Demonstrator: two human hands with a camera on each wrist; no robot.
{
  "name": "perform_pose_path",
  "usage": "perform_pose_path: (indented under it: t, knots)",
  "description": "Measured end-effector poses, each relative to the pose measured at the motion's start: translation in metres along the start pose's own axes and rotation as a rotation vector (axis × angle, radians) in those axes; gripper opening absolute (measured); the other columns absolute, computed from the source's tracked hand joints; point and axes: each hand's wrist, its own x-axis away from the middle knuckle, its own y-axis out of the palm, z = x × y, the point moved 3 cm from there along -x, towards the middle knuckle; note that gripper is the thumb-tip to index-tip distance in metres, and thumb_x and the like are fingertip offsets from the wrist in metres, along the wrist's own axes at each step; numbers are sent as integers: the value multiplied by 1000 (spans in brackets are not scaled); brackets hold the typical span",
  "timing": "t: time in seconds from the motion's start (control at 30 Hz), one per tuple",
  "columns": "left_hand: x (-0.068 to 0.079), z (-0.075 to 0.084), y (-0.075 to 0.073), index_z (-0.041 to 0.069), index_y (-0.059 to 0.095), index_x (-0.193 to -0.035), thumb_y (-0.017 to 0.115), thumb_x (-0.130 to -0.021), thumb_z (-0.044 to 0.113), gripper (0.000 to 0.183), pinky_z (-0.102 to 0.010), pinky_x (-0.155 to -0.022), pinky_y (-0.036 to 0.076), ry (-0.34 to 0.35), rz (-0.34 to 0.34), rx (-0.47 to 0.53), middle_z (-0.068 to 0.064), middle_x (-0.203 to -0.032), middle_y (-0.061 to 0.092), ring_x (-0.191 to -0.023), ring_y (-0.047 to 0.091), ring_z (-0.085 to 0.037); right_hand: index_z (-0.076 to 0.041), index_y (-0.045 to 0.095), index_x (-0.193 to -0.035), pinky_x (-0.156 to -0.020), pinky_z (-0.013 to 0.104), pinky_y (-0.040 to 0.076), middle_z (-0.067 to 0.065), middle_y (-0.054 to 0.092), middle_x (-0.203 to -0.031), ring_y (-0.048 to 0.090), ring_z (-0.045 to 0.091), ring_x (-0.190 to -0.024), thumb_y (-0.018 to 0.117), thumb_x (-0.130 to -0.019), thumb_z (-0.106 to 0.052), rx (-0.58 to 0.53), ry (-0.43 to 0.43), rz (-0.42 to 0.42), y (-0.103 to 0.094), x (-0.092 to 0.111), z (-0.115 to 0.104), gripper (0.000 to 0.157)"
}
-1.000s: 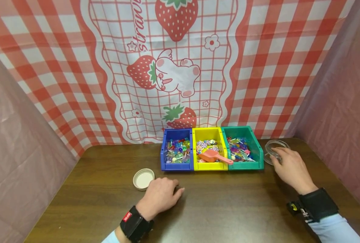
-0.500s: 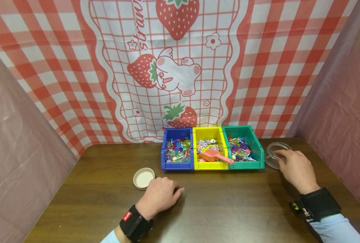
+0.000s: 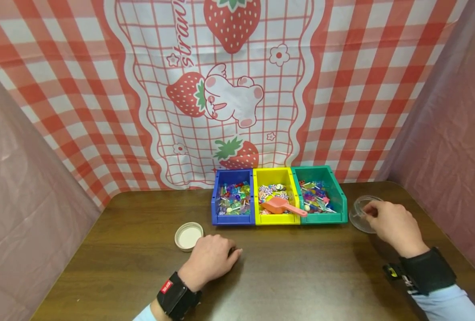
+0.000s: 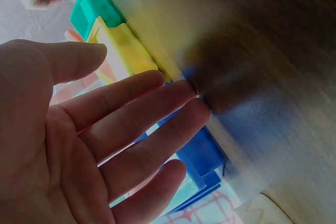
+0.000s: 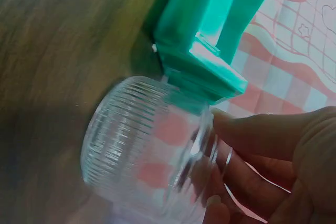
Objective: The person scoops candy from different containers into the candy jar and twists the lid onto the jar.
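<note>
My right hand (image 3: pixel 395 227) pinches the mouth of a clear ribbed jar (image 5: pixel 131 140), which stands upright on the table's right side. In the right wrist view the thumb lies at the rim, with the other fingers across the opening. Nothing shows inside the jar. My left hand (image 3: pixel 211 261) rests on the table with relaxed fingers and an empty palm, as the left wrist view shows. Just beyond it lies a round cream jar lid (image 3: pixel 188 235), its inner side up, partly overlapped by the hand.
Blue (image 3: pixel 233 219), yellow (image 3: pixel 277 219) and green (image 3: pixel 325 218) bins stand side by side at the table's back, holding colourful wrapped candies and lollipops. A coral scoop (image 3: pixel 279 206) lies across the yellow bin, its handle over the front edge. A checked strawberry cloth (image 3: pixel 341 89) hangs behind.
The jar has come slightly toward me and to the right with my right hand at its mouth. My left hand, the lid and the bins have stayed put.
</note>
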Motion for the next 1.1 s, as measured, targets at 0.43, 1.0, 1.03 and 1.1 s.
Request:
perform_pose_path:
  t: [0.43,1.0,1.03,1.1]
  knots:
    - [0,1,1,26,64,-71,54,-86,46,28,-33,-44,36,2,26,-7,11,-56,50,-53,52,-14,-11,68,-92,-49,37,39,2,61,-78,50,18,-62,65,-80,-25,-7,31,-171,-8,5,-9,19]
    - [1,0,2,26,67,-75,53,-87,47,28,-32,-44,36,-3,16,2,11,-58,52,-54,52,-13,-21,69,-84,-50,36,40,-4,62,-79,51,13,-64,71,-73,-30,12,-5,-309,-14,15,-29,15]
    - [1,0,2,26,67,-74,53,-87,47,28,-32,-44,36,-2,18,1,11,-57,51,-53,51,-13,-21,69,-84,-50,36,40,-4,61,-78,51,13,-65,72,-73,-30,12,-9,-313,-14,15,-30,14]
    - [1,1,2,26,65,-72,53,-87,47,28,-32,-43,35,1,26,-2,11,-56,50,-53,51,-14,-22,68,-82,-51,35,40,-5,61,-77,51,12,-65,72,-73,-28,11,-22,-321,-15,16,-33,12]
